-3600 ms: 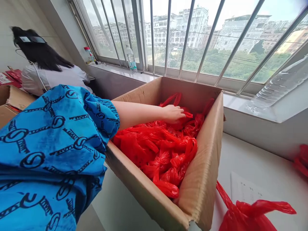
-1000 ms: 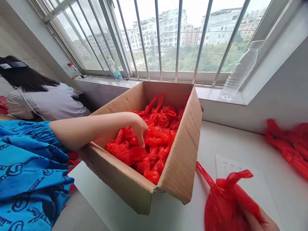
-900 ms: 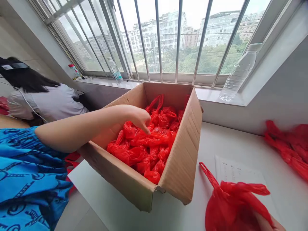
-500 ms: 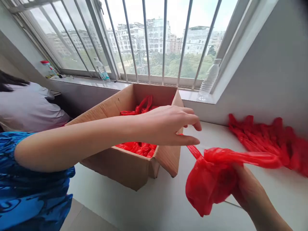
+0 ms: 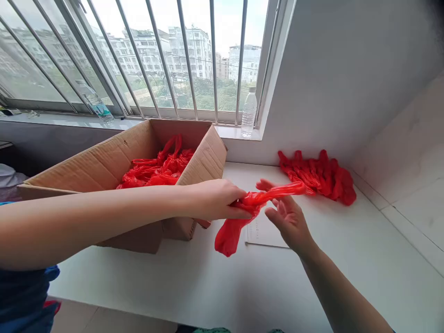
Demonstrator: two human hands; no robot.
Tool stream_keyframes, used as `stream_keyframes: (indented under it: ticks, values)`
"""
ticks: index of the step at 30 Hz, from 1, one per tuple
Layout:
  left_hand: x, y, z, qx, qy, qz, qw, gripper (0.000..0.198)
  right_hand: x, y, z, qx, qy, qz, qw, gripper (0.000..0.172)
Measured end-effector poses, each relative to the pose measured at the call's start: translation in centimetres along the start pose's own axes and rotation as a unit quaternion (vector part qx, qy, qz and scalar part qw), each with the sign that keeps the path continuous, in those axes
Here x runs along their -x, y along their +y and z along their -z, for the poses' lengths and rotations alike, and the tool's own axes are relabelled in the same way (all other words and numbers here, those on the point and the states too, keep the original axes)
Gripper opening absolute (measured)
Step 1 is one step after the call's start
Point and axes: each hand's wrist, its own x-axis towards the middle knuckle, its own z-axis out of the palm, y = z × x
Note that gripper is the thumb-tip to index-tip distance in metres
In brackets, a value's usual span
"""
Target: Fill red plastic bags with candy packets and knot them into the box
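Observation:
My left hand [image 5: 222, 200] pinches a red plastic bag [image 5: 231, 233] by its gathered neck. The bag's full lower end hangs over the white table, and its twisted handles stretch to the right. My right hand [image 5: 289, 222] is beside those handles with its fingers apart, the handle passing by the fingertips; whether they touch it I cannot tell. Left of the hands stands an open cardboard box [image 5: 208, 159], holding several knotted red plastic bags [image 5: 156, 171]. My left forearm crosses in front of the box and hides part of it.
A row of red plastic bags [image 5: 321, 178] lies on the white table [image 5: 222, 286] against the wall. Under my right hand is a flat white sheet or booklet [image 5: 265, 231]. Clear bottles [image 5: 249, 113] stand on the sill of the barred window.
My view has turned right. My left hand, earlier open above the bag, has closed on its neck. My right hand, earlier holding the bag, has let go and opened.

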Motion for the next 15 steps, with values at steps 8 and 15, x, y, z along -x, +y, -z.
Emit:
stream_keyframes:
  ticks: [8,15]
  values:
    - [-1.0,3.6,-0.2,-0.181,0.045,-0.008,0.982,0.041,1.7,0.0,2.7,0.017,0.084,0.032,0.996,0.021]
    - [4.8,2.1,7.2,-0.045,0.188,0.089,0.977,0.040,7.4,1.8,8.4,0.105,0.145,-0.105,0.978,0.023]
